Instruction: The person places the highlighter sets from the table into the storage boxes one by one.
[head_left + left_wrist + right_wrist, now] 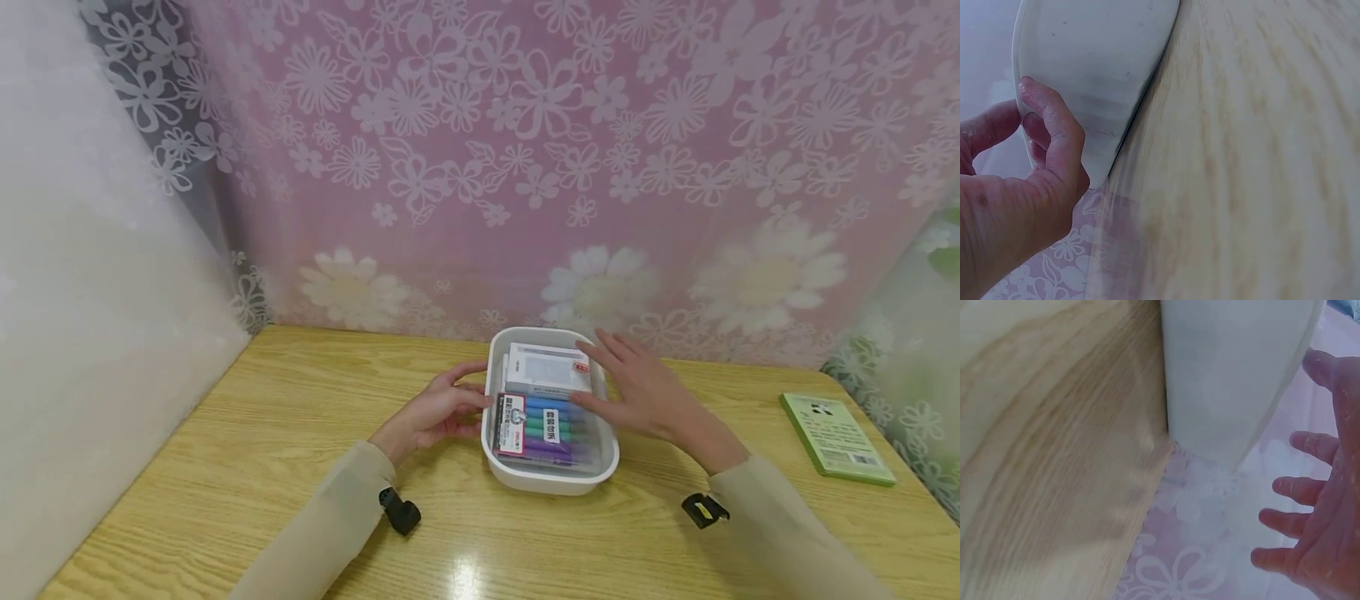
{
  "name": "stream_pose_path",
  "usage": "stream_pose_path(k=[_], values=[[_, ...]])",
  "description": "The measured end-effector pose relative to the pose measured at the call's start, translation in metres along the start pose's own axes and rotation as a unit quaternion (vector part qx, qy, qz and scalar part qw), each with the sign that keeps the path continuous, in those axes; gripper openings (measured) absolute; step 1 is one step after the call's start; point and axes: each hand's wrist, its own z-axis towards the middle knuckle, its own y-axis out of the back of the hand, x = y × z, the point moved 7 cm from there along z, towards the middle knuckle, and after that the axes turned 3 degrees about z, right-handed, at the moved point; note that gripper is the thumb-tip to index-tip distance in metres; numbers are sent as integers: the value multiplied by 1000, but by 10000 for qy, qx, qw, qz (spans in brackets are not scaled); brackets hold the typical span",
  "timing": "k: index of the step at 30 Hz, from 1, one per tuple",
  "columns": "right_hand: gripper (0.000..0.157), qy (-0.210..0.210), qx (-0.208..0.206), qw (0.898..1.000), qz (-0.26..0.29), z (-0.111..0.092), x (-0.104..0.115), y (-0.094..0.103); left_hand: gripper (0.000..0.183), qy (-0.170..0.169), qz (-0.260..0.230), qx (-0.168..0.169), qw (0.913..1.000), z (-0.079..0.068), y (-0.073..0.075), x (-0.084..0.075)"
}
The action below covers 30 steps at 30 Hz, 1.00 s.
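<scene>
A white plastic box [551, 482] with rounded corners stands near the middle of the wooden table. Inside it lie a white carton [543, 371] with an orange-red sticker and a clear pack of coloured pens [551, 429] in blue, green and purple. My left hand [442, 408] is at the box's left side; its fingers are bent and grip the rim, as the left wrist view also shows. Over the right rim my right hand [641, 387] is held with fingers spread, holding nothing. Its thumb is close to the rim in the right wrist view.
A flat green packet [836, 437] with a barcode lies toward the right edge of the table [337, 375]. Behind the table hangs a pink floral curtain [480, 208]; a pale sheet [112, 292] closes off the left. Dark straps with small devices sit at both wrists.
</scene>
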Motion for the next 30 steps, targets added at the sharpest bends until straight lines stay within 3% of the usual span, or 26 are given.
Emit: stream_pose_path(k=[11,30], values=[[80,-318,-543,9978,-205,-23,-11,9,69,-32,50,18,10000,-1,-1,-1],[80,-761,-716,9933,-491,-57,-41,21,69,-26,-47,19,10000,-1,-1,0]])
